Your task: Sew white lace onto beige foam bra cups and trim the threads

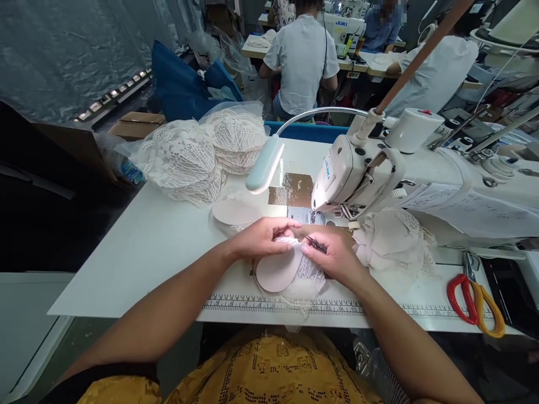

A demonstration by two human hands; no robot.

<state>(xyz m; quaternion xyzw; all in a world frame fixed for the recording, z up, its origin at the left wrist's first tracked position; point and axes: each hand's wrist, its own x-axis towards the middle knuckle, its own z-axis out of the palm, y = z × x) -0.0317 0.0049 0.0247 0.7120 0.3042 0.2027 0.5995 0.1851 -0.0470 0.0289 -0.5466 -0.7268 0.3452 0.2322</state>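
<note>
My left hand [269,235] pinches the upper edge of a white lace piece with a pale pink oval pad [278,272], a bra cup by its look. My right hand [332,252] holds small dark thread snips [315,243], their tip pointing left toward my left fingers. The right fingertips also touch the lace edge. Lace [310,269] hangs from the cup over the table's front edge. Just behind my hands stands the needle area of a white sewing machine [337,174]. Another pale oval cup [236,212] lies behind my left wrist.
Stacked lace pieces [181,157] sit at the back left. A lamp [265,165] arches over the table. Right of my hands lies a pale fabric bundle [391,241], then red-and-orange-handled scissors [474,297]. A printed ruler [345,307] runs along the front edge. Several people work beyond.
</note>
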